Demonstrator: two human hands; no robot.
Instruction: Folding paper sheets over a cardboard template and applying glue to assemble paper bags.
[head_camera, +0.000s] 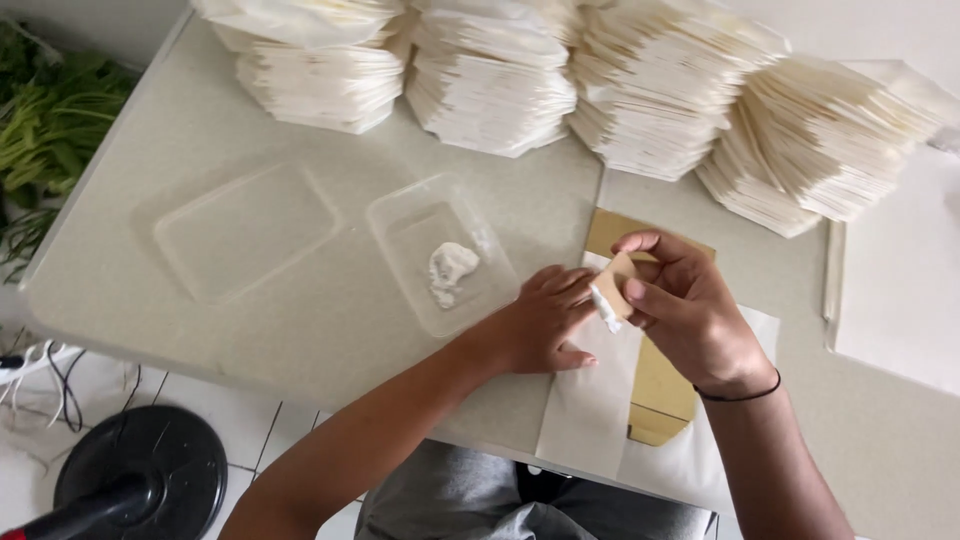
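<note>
My right hand (690, 315) pinches a small tan spreader (614, 283) smeared with white paste at its lower tip. My left hand (545, 320) presses flat on a white paper sheet (590, 400) that lies over a brown cardboard template (660, 385). The spreader's tip hovers just above the sheet's upper left corner, beside my left fingertips. A clear plastic tub (440, 260) holding a lump of white paste (449, 270) sits just left of my left hand.
The tub's clear lid (245, 230) lies further left. Several tall stacks of folded cream paper bags (640, 95) line the table's far side. More white sheets (900, 280) lie at right. Green plants (45, 130) and a black fan base (140, 480) stand off the table's left edge.
</note>
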